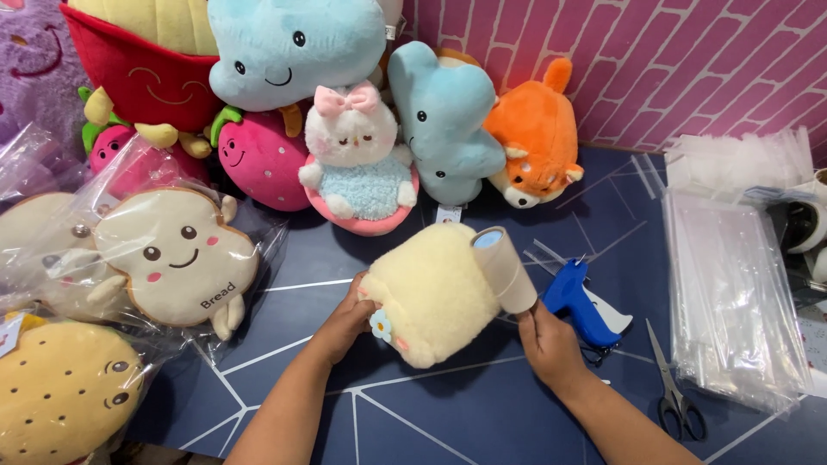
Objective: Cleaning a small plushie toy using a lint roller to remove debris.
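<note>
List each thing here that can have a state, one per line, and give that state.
Left hand: gripping the yellow plush toy.
Right hand: holding the lint roller against the toy.
Toast plush: sealed in a clear bag.
Scissors: closed, flat on the table.
Clear bags: stacked, unfilled.
Blue tagging gun: lying unused.

I work at a dark blue worktop [465, 413] crossed by thin white lines that meet in angular shapes. Along its far edge, towards the right corner, rises a wall [655, 60] of pink painted bricks with paler joints. The light is even and bright, casting only soft shadows on the blue surface.
</note>
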